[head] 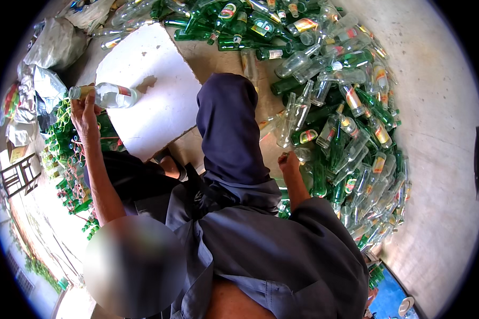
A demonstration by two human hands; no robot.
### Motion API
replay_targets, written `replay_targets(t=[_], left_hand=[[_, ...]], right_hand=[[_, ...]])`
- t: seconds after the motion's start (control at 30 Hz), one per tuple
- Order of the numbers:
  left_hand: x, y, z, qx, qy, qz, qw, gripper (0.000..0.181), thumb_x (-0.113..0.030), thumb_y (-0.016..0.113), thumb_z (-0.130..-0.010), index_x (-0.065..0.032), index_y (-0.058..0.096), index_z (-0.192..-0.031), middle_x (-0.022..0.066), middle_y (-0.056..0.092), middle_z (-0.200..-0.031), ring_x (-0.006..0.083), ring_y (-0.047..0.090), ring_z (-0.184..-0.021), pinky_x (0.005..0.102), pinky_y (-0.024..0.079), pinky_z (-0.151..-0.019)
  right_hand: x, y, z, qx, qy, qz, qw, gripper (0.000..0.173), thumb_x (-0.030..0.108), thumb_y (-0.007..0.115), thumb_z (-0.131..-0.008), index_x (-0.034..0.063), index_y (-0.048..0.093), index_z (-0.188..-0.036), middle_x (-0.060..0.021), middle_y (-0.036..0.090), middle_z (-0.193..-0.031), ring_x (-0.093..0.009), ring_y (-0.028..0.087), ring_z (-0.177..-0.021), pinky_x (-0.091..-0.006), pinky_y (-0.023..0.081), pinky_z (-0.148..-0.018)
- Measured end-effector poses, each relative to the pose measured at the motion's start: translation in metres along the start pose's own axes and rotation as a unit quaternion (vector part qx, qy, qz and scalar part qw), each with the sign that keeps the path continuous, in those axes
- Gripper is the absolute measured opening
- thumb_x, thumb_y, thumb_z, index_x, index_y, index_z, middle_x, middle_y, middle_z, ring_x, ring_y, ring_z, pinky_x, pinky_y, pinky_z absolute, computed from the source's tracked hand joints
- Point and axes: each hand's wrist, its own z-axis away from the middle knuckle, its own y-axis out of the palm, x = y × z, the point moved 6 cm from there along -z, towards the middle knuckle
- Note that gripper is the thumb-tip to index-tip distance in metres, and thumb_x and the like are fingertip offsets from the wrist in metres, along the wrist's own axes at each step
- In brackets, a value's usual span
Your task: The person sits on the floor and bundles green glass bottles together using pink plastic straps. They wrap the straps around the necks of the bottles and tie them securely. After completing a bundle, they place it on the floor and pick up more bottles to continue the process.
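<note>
My left hand [86, 113] grips a colourless glass bottle [117, 95] around its neck, where there is a yellowish wrap. The bottle lies level in the hand, its base pointing right over a white board [155, 95] with worn patches. My right hand [289, 162] is low at the right, beside my raised knee, with its fingers curled. Next to its fingers is a colourless glass bottle [304, 154], partly covered by other bottles. Whether the fingers hold anything is hidden. A large heap of green and colourless glass bottles [343, 99] curves around in front and to the right.
Green bottles bound with cords [70, 159] stand close together on the left. Stuffed plastic bags [58, 44] sit at the far left, above a dark wooden frame [20, 175]. A pale wall [435, 119] bounds the heap on the right. My sandalled foot [171, 165] rests beside the board.
</note>
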Motion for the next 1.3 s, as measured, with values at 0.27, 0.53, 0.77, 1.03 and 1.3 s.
replay_targets(t=[0.27,0.53,0.77,1.03,1.3], left_hand=[[0.007,-0.002,-0.002,0.002,-0.008,-0.011,1.000,0.027,-0.024,0.069,-0.097,-0.0044,0.065,-0.115,-0.0016,0.062,-0.077,0.0048,0.048,-0.061,0.0218,0.039,-0.056],[0.004,-0.002,0.000,-0.011,-0.005,0.000,1.000,0.023,-0.021,0.068,-0.097,-0.0052,0.066,-0.113,-0.0025,0.061,-0.076,0.0045,0.048,-0.061,0.0220,0.040,-0.057],[0.002,0.000,0.002,-0.012,-0.008,-0.011,1.000,0.023,-0.020,0.067,-0.097,-0.0056,0.067,-0.115,-0.0029,0.060,-0.076,0.0044,0.047,-0.061,0.0220,0.040,-0.057],[0.006,0.006,-0.001,-0.002,-0.007,-0.008,1.000,0.026,-0.021,0.066,-0.097,-0.0056,0.067,-0.117,-0.0025,0.060,-0.076,0.0051,0.046,-0.061,0.0225,0.039,-0.056],[0.007,-0.005,-0.003,0.000,0.002,-0.026,1.000,0.026,-0.023,0.066,-0.097,-0.0056,0.067,-0.116,-0.0010,0.061,-0.077,0.0059,0.047,-0.060,0.0230,0.040,-0.055]], right_hand=[[0.005,-0.004,0.012,0.003,-0.026,0.005,1.000,0.012,0.011,0.052,-0.090,0.0110,0.042,-0.083,-0.0058,0.047,-0.064,-0.018,0.045,-0.049,-0.0312,0.042,-0.045],[-0.001,-0.002,0.038,-0.015,-0.093,0.073,0.993,0.012,0.014,0.054,-0.086,0.0136,0.042,-0.088,-0.0061,0.044,-0.061,-0.018,0.043,-0.045,-0.0317,0.034,-0.040],[0.018,-0.023,0.060,-0.070,-0.153,0.170,0.971,0.021,0.020,0.057,-0.087,0.0121,0.042,-0.076,-0.0038,0.042,-0.057,-0.013,0.036,-0.040,-0.0291,0.025,-0.036],[0.077,-0.092,0.019,-0.078,-0.334,0.466,0.816,0.035,0.028,0.057,-0.087,0.0014,0.052,-0.064,-0.0079,0.047,-0.054,-0.020,0.048,-0.042,-0.0370,0.033,-0.038],[0.102,-0.033,0.126,-0.172,-0.425,0.660,0.596,0.043,0.033,0.057,-0.084,-0.0073,0.065,-0.072,-0.0306,0.065,-0.078,-0.047,0.066,-0.075,-0.0541,0.048,-0.067]])
